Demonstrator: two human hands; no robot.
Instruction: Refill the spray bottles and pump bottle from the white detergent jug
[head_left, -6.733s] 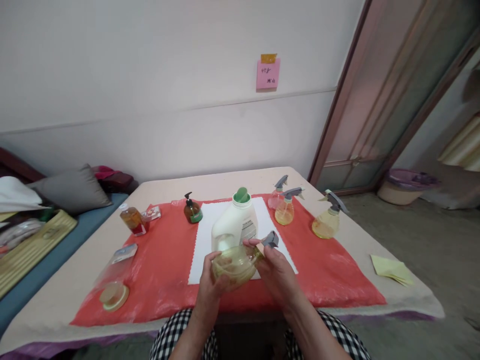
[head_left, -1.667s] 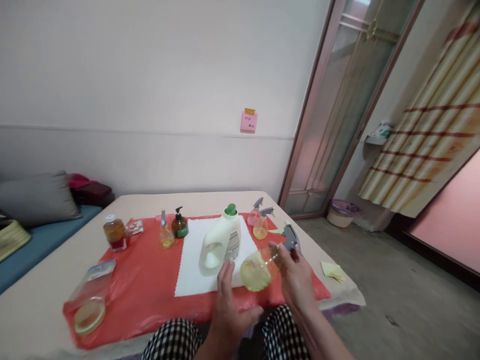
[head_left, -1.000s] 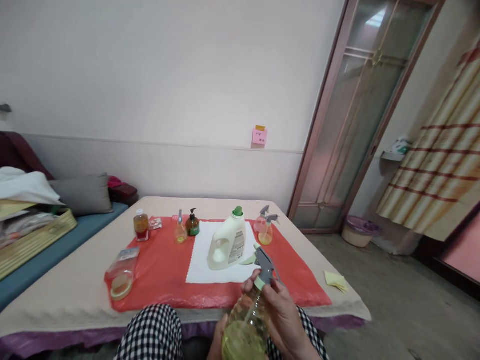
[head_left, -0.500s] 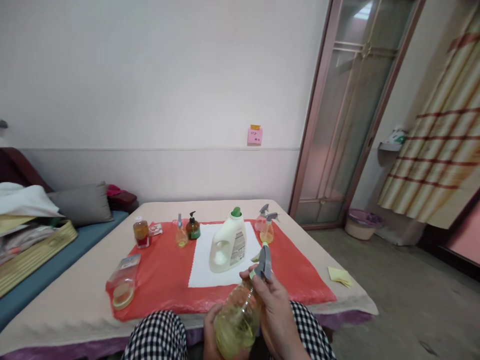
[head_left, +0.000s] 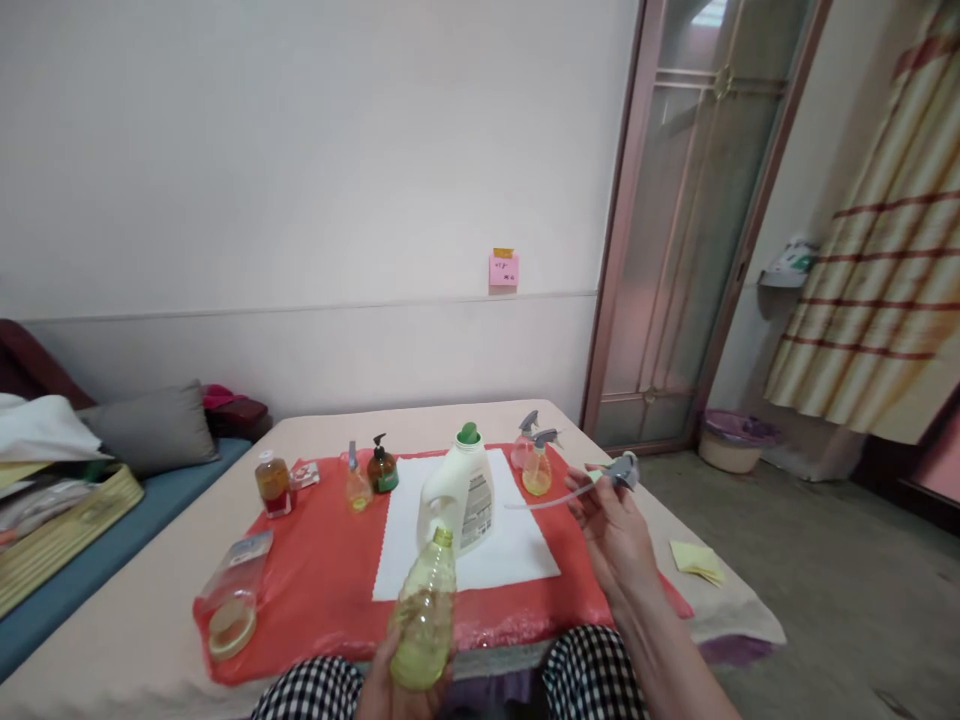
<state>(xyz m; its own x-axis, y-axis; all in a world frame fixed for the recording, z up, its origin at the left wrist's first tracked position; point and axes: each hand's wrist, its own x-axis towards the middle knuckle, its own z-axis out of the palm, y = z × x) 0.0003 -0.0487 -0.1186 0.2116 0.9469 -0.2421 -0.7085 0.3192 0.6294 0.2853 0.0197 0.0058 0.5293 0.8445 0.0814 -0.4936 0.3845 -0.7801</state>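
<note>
In my left hand, low in front of me, is a clear yellow-green spray bottle, its neck uncapped and the bottle leaning slightly right. My right hand pinches the grey spray trigger head off to the right, its thin dip tube pointing left over the white cloth. Behind the bottle stands a large white detergent jug with a green cap, partly covered by the bottle's neck. Two spray bottles with grey heads, one of them yellowish, stand just past my right hand.
A red plastic sheet covers the table, with a white cloth on it. Left are a brown pump bottle, a small spray bottle, a jar of amber-red liquid and a lying clear jar. Yellow notes lie right.
The trigger head has come off the bottle; my right hand has carried it up and right, dip tube out. My left hand has shifted left with the bottle, now more upright.
</note>
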